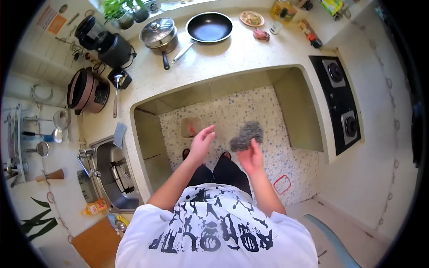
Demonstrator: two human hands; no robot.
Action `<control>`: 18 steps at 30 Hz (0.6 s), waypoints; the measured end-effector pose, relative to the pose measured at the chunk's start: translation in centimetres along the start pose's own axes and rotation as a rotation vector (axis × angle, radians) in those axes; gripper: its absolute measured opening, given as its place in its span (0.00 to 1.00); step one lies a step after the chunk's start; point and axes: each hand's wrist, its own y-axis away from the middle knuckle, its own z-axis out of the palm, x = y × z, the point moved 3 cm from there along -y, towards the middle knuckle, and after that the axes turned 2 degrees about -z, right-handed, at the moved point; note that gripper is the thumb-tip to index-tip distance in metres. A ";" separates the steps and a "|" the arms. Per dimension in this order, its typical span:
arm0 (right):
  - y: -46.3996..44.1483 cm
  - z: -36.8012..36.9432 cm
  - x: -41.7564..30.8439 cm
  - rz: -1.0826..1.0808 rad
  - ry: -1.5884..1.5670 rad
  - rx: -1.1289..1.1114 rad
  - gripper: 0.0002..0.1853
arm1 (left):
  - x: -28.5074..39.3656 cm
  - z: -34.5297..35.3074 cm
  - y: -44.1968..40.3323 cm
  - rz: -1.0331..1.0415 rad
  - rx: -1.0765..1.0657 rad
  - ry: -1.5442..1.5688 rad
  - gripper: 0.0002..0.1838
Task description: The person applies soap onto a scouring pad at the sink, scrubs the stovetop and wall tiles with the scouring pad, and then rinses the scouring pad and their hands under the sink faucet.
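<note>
My right hand (251, 156) pinches a grey, fuzzy cloth (248, 136) by its lower edge, in front of my body and above the speckled floor. The cloth looks bunched and slightly blurred. To its left, my left hand (203, 141) is raised with its fingers stretched out and nothing in it. A gap separates that hand from the cloth. Below my left fingers, on the floor, stands a small bin (191, 128) with something red inside.
A U-shaped counter (178, 80) surrounds me. It bears a frying pan (209, 27), a lidded pot (158, 33), a plate of food (251, 18), a blender (107, 47) and a rice cooker (88, 91). The sink (118, 174) is left, the stove (338, 102) right.
</note>
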 end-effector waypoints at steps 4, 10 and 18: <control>2.0 -6.0 -4.1 -0.130 -0.116 0.135 0.23 | -8.2 -3.2 -4.8 -0.165 0.153 -0.089 0.25; 5.7 -13.0 -4.9 -0.245 -0.214 0.360 0.22 | -19.9 -12.4 -8.9 -0.538 0.324 -0.250 0.24; 4.5 -15.6 -0.8 -0.247 -0.168 0.560 0.23 | -25.6 -19.0 -13.7 -0.724 0.440 -0.367 0.21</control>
